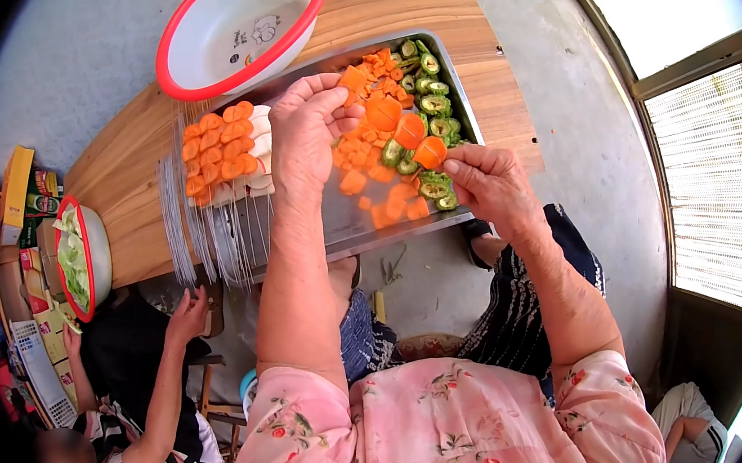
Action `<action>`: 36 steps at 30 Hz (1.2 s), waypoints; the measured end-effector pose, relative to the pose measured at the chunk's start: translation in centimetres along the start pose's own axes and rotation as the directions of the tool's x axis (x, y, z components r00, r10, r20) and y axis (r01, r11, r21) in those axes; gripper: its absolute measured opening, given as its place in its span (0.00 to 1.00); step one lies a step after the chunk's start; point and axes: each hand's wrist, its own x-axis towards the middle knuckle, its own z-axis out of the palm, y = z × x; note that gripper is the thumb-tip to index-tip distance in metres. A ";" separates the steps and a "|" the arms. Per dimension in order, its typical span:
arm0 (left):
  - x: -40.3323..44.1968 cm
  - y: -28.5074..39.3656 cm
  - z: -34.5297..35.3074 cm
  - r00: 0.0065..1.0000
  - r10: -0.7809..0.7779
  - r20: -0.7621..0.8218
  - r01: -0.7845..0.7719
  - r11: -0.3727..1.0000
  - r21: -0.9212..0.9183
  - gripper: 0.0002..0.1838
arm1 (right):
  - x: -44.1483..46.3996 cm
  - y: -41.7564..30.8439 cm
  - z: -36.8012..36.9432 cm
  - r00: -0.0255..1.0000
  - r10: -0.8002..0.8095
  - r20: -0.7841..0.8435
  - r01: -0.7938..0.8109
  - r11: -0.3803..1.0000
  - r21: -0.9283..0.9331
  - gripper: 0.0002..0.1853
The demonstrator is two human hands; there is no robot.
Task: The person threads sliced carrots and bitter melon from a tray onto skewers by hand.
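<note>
Over a metal tray (302, 225), my left hand (311, 129) pinches an orange carrot slice (352, 79) between thumb and fingers. My right hand (491, 184) is closed at the edge of another carrot slice (430, 152). Two more carrot slices (384, 113) lie in a line between my hands; whether a skewer runs through them I cannot make out. Beneath are loose carrot pieces (352, 182) and green bitter melon rings (436, 105). At the tray's left, thin metal skewers (178, 220) extend from rows of carrot slices (219, 146) above white slices (260, 139).
A red-rimmed white basin (204, 18) stands behind the tray on the wooden table (135, 179). Left, a bowl of green leaves (76, 262) sits near a seated person (148, 436). Another person's arm (686, 433) shows lower right. Boxes (19, 196) fill a shelf.
</note>
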 end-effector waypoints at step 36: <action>-0.5 -0.3 1.2 0.993 0.031 0.112 -0.023 0.997 -0.070 0.06 | 0.5 0.3 0.3 0.950 0.116 0.289 -0.236 0.872 0.428 0.10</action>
